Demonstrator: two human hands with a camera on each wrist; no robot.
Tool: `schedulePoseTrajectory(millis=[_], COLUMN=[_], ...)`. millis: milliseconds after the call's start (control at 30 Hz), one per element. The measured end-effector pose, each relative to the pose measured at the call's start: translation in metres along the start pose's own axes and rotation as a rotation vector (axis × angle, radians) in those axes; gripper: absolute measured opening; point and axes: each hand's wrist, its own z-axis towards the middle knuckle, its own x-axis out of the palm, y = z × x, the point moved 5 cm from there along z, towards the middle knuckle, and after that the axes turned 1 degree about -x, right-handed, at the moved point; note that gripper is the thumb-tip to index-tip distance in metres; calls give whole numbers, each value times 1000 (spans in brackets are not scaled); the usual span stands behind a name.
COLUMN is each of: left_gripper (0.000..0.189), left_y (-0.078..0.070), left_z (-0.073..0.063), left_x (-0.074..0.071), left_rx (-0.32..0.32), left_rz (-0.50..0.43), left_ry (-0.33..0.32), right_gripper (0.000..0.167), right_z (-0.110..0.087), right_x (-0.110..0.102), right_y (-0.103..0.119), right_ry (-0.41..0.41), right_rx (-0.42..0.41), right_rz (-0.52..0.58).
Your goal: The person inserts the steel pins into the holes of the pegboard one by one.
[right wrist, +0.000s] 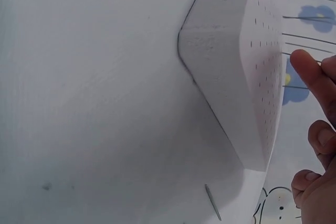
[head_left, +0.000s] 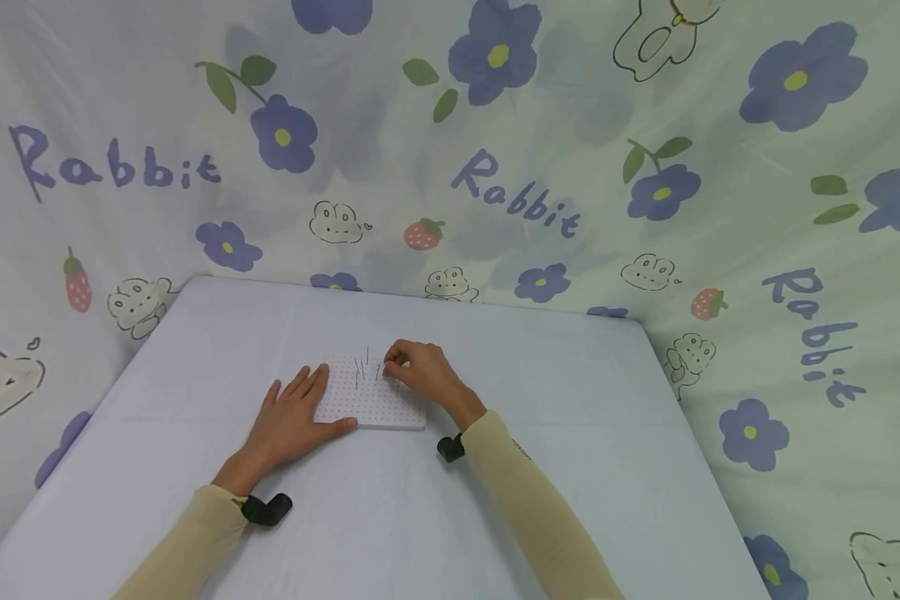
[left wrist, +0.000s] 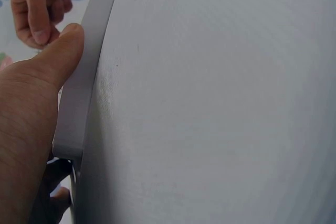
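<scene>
A white board (head_left: 371, 408) with rows of small dark holes lies on the table. Several thin metal needles (head_left: 357, 373) stand up from its far half, some leaning slightly. My left hand (head_left: 288, 421) rests against the board's left side, fingers spread and fairly straight, its thumb (left wrist: 65, 51) on the front edge. Over the far right part, my right hand (head_left: 420, 371) pinches a needle between thumb and index finger. The right wrist view shows that hand (right wrist: 323, 182) beside the row of needles (right wrist: 307, 38); where the pinched needle's tip meets the board is hard to make out.
A loose needle (right wrist: 212, 202) lies on the white tabletop (right wrist: 94, 103) beside the board. The white-covered table (head_left: 570, 417) reaches back to a printed curtain (head_left: 390, 167) with flowers and rabbits. A dark wrist camera (head_left: 267, 509) sits on the left sleeve.
</scene>
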Motion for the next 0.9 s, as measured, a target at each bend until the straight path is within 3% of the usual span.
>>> schedulePoseTrajectory(millis=[300, 633, 900], left_gripper=[120, 121, 119], left_y=[-1, 0, -3], left_z=[0, 1, -1], left_x=[1, 4, -1], left_rx=[0, -7, -3], left_rz=[1, 0, -1], left_ry=[1, 7, -1], right_gripper=[8, 8, 16], right_z=[2, 3, -4], right_x=[6, 5, -10], right_y=[-3, -1, -5], right_ry=[28, 40, 32], right_rx=[39, 26, 44], right_rz=[-82, -120, -114])
